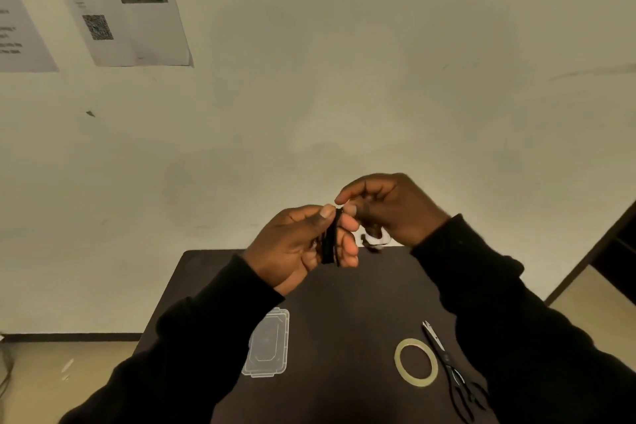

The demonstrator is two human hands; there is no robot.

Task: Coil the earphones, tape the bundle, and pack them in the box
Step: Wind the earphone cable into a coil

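Clear plastic box (matt dark table)

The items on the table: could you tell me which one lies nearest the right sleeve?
The black scissors, beside the sleeve; the tape roll and clear box lie farther left.

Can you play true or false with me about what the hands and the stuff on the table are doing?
1. The left hand holds the black cord bundle. True.
2. The tape roll is wrapped round the cord. False: it lies flat on the table.
3. The scissors lie just right of the tape roll. True.
4. The right hand is holding the scissors. False: it is up by the top of the cord bundle.
5. The clear box sits on the table under the left arm. True.
6. The cord bundle is inside the box. False: it is up in the hand.
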